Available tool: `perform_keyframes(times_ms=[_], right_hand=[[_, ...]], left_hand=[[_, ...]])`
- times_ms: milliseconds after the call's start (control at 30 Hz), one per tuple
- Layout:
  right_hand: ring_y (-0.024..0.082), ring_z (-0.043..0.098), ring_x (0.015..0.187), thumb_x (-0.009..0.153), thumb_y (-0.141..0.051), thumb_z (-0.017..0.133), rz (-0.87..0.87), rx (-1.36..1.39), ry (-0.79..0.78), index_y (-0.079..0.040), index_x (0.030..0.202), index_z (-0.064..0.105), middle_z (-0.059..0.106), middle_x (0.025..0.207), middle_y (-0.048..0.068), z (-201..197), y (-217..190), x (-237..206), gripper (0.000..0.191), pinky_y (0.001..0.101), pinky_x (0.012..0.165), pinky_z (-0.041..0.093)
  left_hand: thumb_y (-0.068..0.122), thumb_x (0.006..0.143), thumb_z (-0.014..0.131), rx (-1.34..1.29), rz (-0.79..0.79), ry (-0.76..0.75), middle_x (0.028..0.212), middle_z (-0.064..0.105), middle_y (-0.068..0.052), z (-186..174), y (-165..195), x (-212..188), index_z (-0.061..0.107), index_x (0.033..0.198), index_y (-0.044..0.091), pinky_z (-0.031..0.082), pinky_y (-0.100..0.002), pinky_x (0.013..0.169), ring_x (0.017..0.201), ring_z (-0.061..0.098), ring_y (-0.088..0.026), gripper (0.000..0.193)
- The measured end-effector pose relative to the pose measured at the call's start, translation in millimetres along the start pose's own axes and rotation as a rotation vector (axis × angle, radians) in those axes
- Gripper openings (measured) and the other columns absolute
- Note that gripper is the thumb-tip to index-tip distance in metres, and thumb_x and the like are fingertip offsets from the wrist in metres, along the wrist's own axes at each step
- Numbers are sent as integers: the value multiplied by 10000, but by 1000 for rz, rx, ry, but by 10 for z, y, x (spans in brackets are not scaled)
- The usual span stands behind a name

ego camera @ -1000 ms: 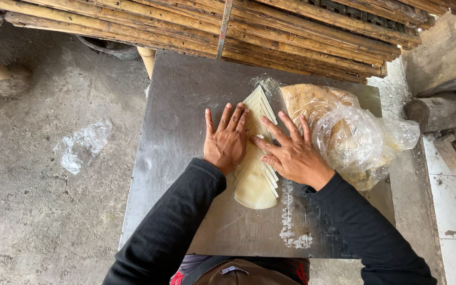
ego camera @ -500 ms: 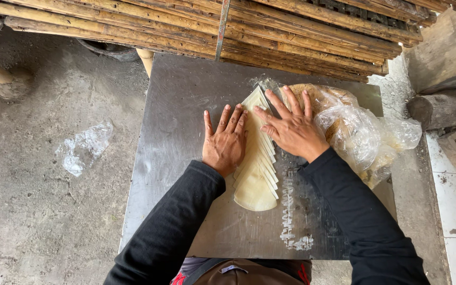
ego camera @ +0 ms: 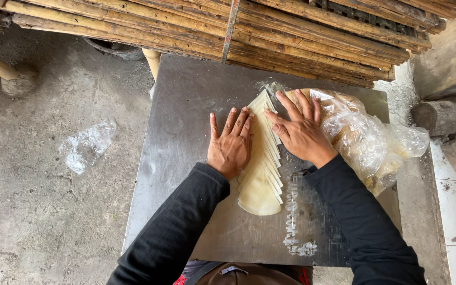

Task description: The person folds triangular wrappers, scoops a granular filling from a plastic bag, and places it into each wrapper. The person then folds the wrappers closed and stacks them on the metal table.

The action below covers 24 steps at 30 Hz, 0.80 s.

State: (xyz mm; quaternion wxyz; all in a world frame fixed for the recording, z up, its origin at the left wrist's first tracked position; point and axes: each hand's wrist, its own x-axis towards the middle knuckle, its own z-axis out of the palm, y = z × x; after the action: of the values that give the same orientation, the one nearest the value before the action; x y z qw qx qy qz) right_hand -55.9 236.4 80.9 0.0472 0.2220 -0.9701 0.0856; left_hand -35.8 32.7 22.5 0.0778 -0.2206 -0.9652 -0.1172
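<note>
A fanned row of thin pale dough sheets [ego camera: 262,182] lies on a grey metal table [ego camera: 186,111]. My left hand [ego camera: 230,145] rests flat on the left side of the row, fingers spread and pointing away from me. Flat on the far right part of the row lies my right hand [ego camera: 299,132], fingers apart, touching the sheets. Neither hand grips anything. Both arms wear black sleeves.
A clear plastic bag with yellowish contents [ego camera: 368,140] lies on the table right of my right hand. A streak of white flour [ego camera: 294,221] marks the table near me. Bamboo poles [ego camera: 291,31] run along the far edge. Crumpled plastic [ego camera: 85,145] lies on the concrete floor at left.
My right hand has slid away from me along the row of sheets, from its middle to its far end. The row is more spread out. My left hand has barely moved.
</note>
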Motion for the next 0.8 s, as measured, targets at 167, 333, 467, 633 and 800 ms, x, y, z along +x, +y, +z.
perform_keyframes(times_ms=[167, 333, 467, 633, 800], right_hand=[[355, 180, 1554, 1055, -597, 274, 1, -102, -2, -362, 1286, 717, 398, 1607, 29, 3, 114, 33, 553, 612, 1252, -40], [355, 392, 1417, 1114, -540, 292, -61, -227, 232, -294, 1273, 718, 559, 1500, 86, -38, 187, 127, 518, 563, 1179, 200], [128, 456, 639, 1072, -613, 233, 283, 889, -14, -136, 1503, 589, 498, 781, 68, -66, 156, 135, 735, 299, 601, 457], [37, 307, 388, 1055, -650, 221, 423, 1814, -459, 34, 1508, 482, 560, 613, -1, -137, 134, 250, 860, 187, 361, 275], [34, 279, 345, 1063, -651, 235, 493, 1739, -566, 69, 1518, 480, 554, 581, 15, -177, 139, 368, 886, 193, 333, 262]], left_hand=[[316, 1060, 297, 2, -5, -7, 1659, 293, -33, 68, -10, -4, 321, 1580, 109, 24, -669, 1212, 1546, 209, -243, 560], [316, 1064, 292, 14, 2, 2, 1661, 292, -37, 117, -22, -5, 319, 1583, 109, 27, -672, 1208, 1544, 217, -249, 559], [317, 1061, 291, 24, 5, 16, 1663, 293, -40, 150, -32, -12, 316, 1587, 107, 33, -669, 1208, 1544, 219, -261, 567], [318, 1061, 299, 15, 2, 13, 1656, 305, -41, 158, -21, -11, 323, 1580, 107, 38, -670, 1211, 1538, 231, -262, 561], [322, 1064, 306, 4, 5, 38, 1649, 324, -50, 131, -27, -11, 344, 1573, 102, 46, -671, 1207, 1536, 244, -278, 556]])
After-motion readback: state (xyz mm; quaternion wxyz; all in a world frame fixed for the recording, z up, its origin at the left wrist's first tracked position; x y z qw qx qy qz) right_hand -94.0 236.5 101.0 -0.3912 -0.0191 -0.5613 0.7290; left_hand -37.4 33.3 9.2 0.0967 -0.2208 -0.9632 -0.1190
